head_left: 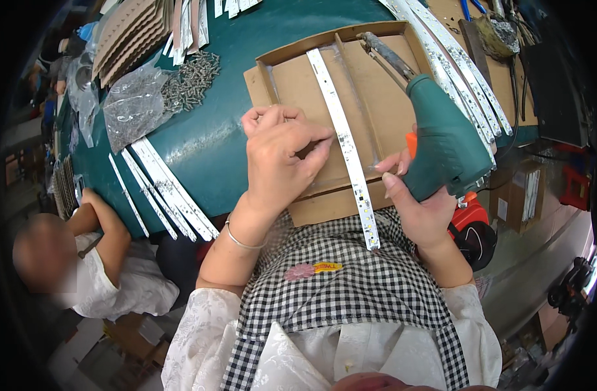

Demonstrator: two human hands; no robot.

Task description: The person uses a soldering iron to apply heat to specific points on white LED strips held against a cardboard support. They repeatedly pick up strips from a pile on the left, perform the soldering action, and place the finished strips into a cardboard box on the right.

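Note:
A long white light strip [345,144] lies along a shallow cardboard tray [298,78] on a green table [207,143]. My left hand [279,156] rests on the tray just left of the strip, fingers curled and pinched together at the strip's edge; I cannot tell whether a small part is between them. My right hand [419,202] grips a green power screwdriver [442,137], its dark bit [384,52] pointing toward the tray's far corner. The strip's near end hangs over the tray edge above my checked apron.
A pile of screws [193,81] and clear plastic bags [132,104] lie at the left. More white strips [165,189] sit at the table's left edge and more strips [461,65] at the right. Cardboard pieces [126,36] are stacked far left. Another person [83,260] sits at lower left.

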